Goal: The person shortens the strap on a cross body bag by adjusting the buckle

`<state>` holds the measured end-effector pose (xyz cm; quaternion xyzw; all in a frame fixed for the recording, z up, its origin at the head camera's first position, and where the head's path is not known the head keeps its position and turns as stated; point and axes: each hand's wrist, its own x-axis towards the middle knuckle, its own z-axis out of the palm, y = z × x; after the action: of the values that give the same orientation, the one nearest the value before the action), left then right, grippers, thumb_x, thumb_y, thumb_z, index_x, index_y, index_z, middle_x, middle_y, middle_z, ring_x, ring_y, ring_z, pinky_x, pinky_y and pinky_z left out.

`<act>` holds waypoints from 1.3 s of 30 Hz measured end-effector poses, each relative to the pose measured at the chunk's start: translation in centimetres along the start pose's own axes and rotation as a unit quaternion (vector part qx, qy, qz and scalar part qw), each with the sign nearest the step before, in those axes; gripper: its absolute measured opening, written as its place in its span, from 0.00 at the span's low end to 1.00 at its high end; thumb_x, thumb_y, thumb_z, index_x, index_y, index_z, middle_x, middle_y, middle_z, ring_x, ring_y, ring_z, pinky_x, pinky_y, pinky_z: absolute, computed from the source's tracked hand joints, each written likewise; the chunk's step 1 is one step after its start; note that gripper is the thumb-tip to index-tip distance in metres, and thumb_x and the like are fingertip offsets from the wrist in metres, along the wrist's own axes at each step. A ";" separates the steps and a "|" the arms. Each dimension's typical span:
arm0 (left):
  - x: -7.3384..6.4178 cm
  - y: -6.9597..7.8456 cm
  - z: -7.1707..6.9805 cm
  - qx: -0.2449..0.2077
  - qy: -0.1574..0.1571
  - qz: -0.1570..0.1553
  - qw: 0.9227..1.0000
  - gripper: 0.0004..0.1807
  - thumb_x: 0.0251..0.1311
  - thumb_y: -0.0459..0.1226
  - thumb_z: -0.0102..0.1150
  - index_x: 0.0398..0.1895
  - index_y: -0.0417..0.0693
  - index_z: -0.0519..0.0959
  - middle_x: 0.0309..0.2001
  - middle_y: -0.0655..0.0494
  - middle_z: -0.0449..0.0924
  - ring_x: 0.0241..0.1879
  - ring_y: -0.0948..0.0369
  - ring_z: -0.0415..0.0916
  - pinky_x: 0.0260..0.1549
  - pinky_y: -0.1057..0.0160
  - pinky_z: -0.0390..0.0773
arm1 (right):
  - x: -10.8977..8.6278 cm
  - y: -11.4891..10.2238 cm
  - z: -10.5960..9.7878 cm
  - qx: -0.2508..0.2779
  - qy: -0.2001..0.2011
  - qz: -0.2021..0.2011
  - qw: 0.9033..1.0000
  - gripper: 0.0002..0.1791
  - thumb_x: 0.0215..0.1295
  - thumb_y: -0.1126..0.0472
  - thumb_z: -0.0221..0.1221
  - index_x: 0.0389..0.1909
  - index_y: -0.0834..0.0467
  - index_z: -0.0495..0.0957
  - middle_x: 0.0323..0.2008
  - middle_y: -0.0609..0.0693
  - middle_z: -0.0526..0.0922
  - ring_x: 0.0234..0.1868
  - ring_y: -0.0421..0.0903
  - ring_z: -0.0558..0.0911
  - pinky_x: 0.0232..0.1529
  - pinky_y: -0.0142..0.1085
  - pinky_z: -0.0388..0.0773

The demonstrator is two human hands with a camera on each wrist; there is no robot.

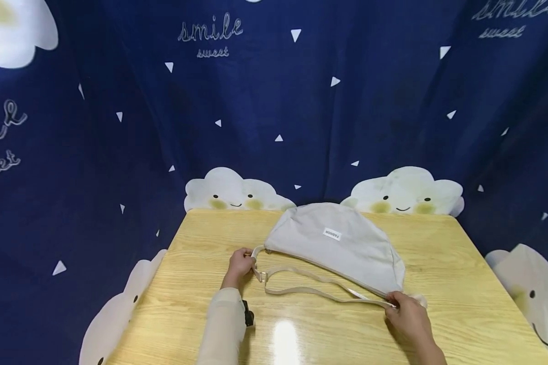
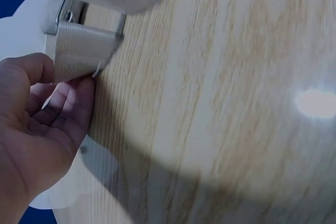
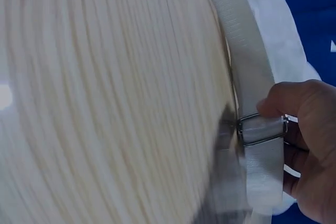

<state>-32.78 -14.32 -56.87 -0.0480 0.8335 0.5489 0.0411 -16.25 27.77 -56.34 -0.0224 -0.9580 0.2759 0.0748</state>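
A pale beige half-moon shoulder bag point(image 1: 324, 238) lies flat on the table, its straight edge towards me and a small white label point(image 1: 332, 233) on its face. Its strap point(image 1: 297, 290) runs in a loose loop along that edge. At the bag's left end, my left hand point(image 1: 241, 263) pinches the strap point(image 2: 79, 51) between thumb and fingers, close to a metal buckle point(image 1: 263, 277). My right hand point(image 1: 410, 315), by the bag's right corner, grips the strap point(image 3: 252, 72) beside a metal slider buckle point(image 3: 262, 129), thumb on top and fingers beneath.
The light wooden table point(image 1: 201, 228) spreads around the bag, with a bright glare spot near its front. Behind and beside it hangs a dark blue curtain point(image 1: 265, 91) printed with clouds and triangles. A black wrist device point(image 1: 248, 314) is on my left forearm.
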 end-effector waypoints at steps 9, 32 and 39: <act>-0.5 0.6 0.4 0.059 0.042 0.050 0.996 0.13 0.50 0.24 0.54 0.40 0.32 0.80 0.26 0.50 0.78 0.24 0.62 0.71 0.22 0.66 0.73 | -0.7 -1.3 1.0 -0.011 0.007 -0.035 0.999 0.06 0.51 0.64 0.65 0.23 0.50 0.78 0.22 0.40 0.76 0.25 0.41 0.74 0.28 0.41 0.71; -0.5 -1.2 2.0 -0.045 0.069 0.018 0.996 0.10 0.48 0.22 0.54 0.35 0.30 0.79 0.22 0.50 0.76 0.14 0.62 0.74 0.14 0.66 0.76 | -0.4 4.9 -1.7 -0.052 0.076 0.021 0.996 0.04 0.57 0.61 0.62 0.30 0.58 0.81 0.24 0.48 0.80 0.22 0.43 0.76 0.22 0.43 0.70; -1.0 -1.1 2.4 -0.069 0.066 0.010 0.995 0.10 0.49 0.22 0.55 0.37 0.29 0.78 0.20 0.50 0.75 0.13 0.62 0.73 0.13 0.67 0.75 | 0.5 5.9 -2.0 -0.074 0.129 0.017 0.989 0.04 0.57 0.60 0.62 0.26 0.56 0.79 0.23 0.49 0.77 0.25 0.52 0.76 0.25 0.49 0.68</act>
<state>-31.62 -12.50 -58.75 -0.0784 0.7951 0.6009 -0.0231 -16.39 33.81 -57.75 -0.0798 -0.9576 0.2003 0.1913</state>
